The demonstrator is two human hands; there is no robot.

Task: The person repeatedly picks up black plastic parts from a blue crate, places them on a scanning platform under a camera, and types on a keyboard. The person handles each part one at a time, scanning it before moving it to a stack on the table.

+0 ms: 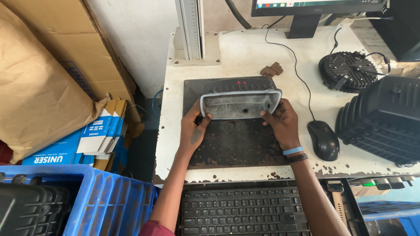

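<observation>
A rectangular metal housing (239, 98) with a black ribbed back and a grey-rimmed hollow face stands on its edge on a dark, rusty plate (236, 144) set on the white bench. My left hand (193, 126) grips its lower left corner. At the lower right corner, my right hand (281, 120) holds it too; that wrist wears a blue band and a dark bracelet. Small red light spots show on the housing's top.
A black mouse (323, 140) lies right of the plate, with two black finned housings (380, 120) (348, 70) beyond. A monitor stand (302, 26), a metal column (191, 28), a keyboard (245, 212), a blue crate (87, 201) and cardboard boxes (52, 65) surround the bench.
</observation>
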